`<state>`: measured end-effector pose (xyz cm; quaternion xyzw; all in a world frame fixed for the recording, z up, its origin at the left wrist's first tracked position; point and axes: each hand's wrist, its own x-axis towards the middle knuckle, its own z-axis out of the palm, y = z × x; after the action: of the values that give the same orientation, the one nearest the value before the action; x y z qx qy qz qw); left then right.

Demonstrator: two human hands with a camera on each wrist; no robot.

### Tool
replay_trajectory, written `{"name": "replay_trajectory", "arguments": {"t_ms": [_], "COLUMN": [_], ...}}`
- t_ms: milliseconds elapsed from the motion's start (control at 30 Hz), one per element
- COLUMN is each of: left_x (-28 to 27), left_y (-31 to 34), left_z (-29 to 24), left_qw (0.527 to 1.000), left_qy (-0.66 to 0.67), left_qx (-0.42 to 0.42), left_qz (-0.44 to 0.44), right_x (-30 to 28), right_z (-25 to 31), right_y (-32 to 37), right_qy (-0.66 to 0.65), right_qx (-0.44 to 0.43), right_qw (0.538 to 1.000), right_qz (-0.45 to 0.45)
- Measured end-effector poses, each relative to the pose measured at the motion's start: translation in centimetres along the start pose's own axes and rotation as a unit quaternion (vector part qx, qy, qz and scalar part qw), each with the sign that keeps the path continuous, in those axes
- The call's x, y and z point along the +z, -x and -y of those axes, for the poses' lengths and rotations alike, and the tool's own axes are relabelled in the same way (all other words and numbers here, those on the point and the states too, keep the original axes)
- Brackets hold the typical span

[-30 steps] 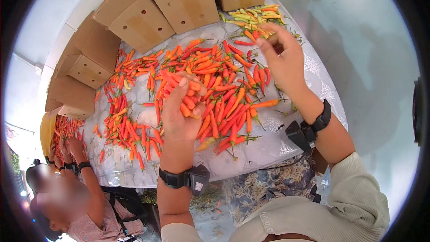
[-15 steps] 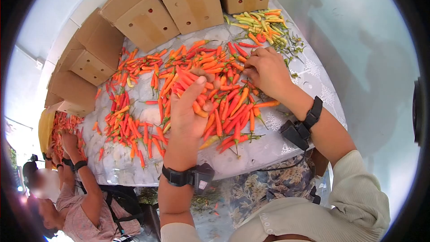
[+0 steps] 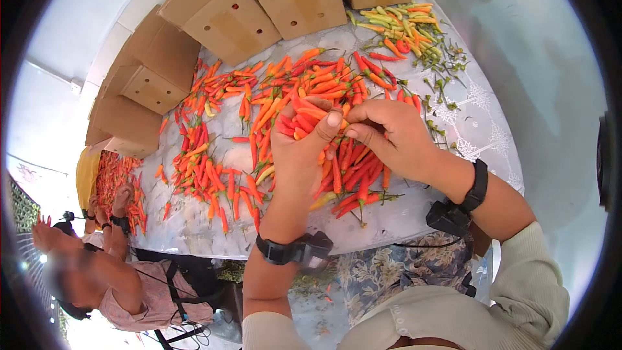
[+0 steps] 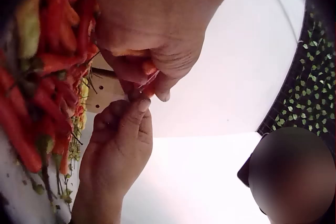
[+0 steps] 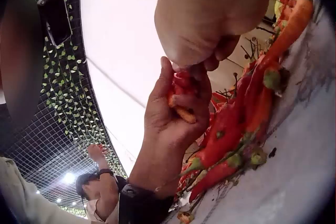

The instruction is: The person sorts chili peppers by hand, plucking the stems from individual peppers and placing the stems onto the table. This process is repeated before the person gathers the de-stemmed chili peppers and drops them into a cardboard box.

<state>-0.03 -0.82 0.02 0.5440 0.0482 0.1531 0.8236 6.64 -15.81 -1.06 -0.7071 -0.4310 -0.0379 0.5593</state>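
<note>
In the head view my left hand (image 3: 299,155) holds a bunch of red and orange chili peppers (image 3: 304,118) in its curled fingers, thumb on top. My right hand (image 3: 403,142) meets it at the thumb, its own thumb and fingers pinching the end of a chili pepper (image 3: 344,125). Seen from the left wrist, the right hand's fingertips (image 4: 143,106) close on that end right below the left hand (image 4: 163,40). The right wrist view shows several held peppers (image 5: 184,90) in the left palm. Beneath both hands spreads a large pile of chili peppers (image 3: 353,175) with green stems.
Cardboard boxes (image 3: 298,0) with round holes line the table's far side. A pile of yellow-green chili peppers (image 3: 405,23) lies at the back right, with loose green stems (image 3: 447,78) beside it. Another person (image 3: 149,285) works at the left by more red peppers (image 3: 116,181).
My right hand goes from near the yellow-green peppers down to the pile, then left to meet my left hand. The left hand keeps its bunch. The head view has shifted slightly.
</note>
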Motion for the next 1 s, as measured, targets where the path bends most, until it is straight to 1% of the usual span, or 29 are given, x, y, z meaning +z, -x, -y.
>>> {"name": "replay_trajectory", "arguments": {"t_ms": [100,200,300,400,500,600,700,800,900,1000], "left_x": [0.3,0.0,-0.1,-0.3,0.2,-0.1,-0.3,-0.1,0.6,0.6], "left_y": [0.1,0.0,0.1,0.1,0.1,0.1,0.1,0.0,0.2,0.3], "left_z": [0.2,-0.1,-0.4,-0.4,-0.9,-1.0,-1.1,-0.9,-0.6,0.0], "left_qw": [1.0,0.999,0.999,0.996,0.993,0.991,0.991,0.998,0.998,0.999], "left_qy": [-0.004,0.017,0.021,0.065,0.086,0.093,0.085,0.048,0.021,-0.019], "left_qx": [0.018,-0.022,-0.031,-0.052,-0.077,-0.093,-0.098,-0.047,0.006,0.031], "left_qz": [-0.012,-0.024,-0.006,0.006,-0.008,0.013,0.013,0.004,-0.059,-0.023], "right_x": [-0.4,-0.6,-0.4,-0.4,-0.4,-0.7,-0.7,-0.6,-0.4,-0.5], "right_z": [0.0,0.3,0.2,0.3,0.1,0.3,0.2,0.3,0.7,0.3], "right_y": [0.1,0.2,0.3,0.1,0.2,0.1,0.2,0.3,0.0,0.1], "right_qy": [0.066,0.099,0.091,0.072,0.062,0.066,0.066,0.068,0.079,0.115], "right_qx": [-0.03,-0.062,-0.09,-0.141,-0.166,-0.165,-0.16,-0.124,-0.111,-0.071], "right_qw": [0.997,0.993,0.992,0.987,0.984,0.984,0.985,0.99,0.99,0.991], "right_qz": [-0.001,0.019,0.002,-0.012,-0.015,0.009,0.01,0.008,-0.026,0.003]}}
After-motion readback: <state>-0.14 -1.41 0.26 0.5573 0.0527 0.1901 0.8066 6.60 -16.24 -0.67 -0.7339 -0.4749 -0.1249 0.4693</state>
